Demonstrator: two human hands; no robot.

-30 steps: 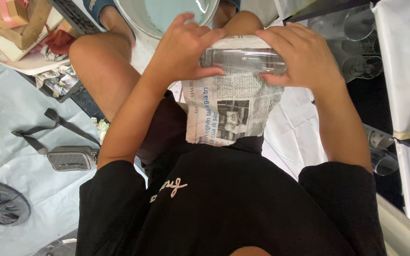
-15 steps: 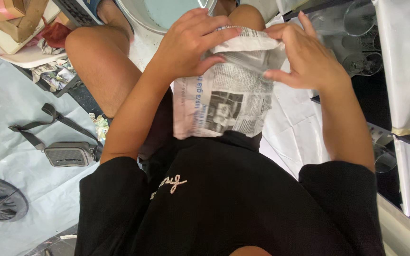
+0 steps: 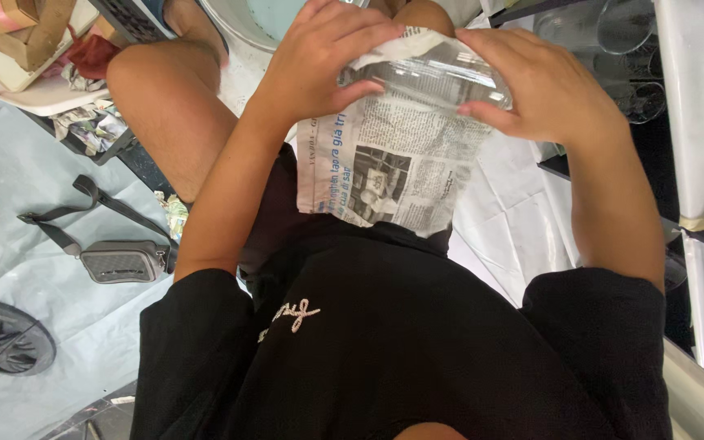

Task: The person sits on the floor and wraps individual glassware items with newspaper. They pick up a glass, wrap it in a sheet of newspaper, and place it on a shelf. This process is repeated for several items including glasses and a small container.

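Observation:
A clear drinking glass [image 3: 429, 77] lies sideways across a sheet of newspaper [image 3: 393, 167] over my lap. My left hand [image 3: 323, 57] grips the glass's left end with the paper's upper edge folded over it. My right hand [image 3: 543, 85] holds the right end, fingers curled over the top. The rest of the newspaper hangs down toward my black shirt. The far side of the glass is hidden by my fingers and the paper.
A pale round basin [image 3: 266, 20] sits beyond my knees. Several clear glasses [image 3: 621, 33] lie on a dark shelf at the right, beside white-wrapped shelves [image 3: 698, 106]. A grey strap bag [image 3: 120, 261] and a fan [image 3: 2, 346] lie on the blue sheet at left. Cardboard boxes [image 3: 22, 33] stand upper left.
The glass and paper have shifted slightly up and right in my hands. The paper's top edge has been pulled further over the glass, and my right fingers closed over it.

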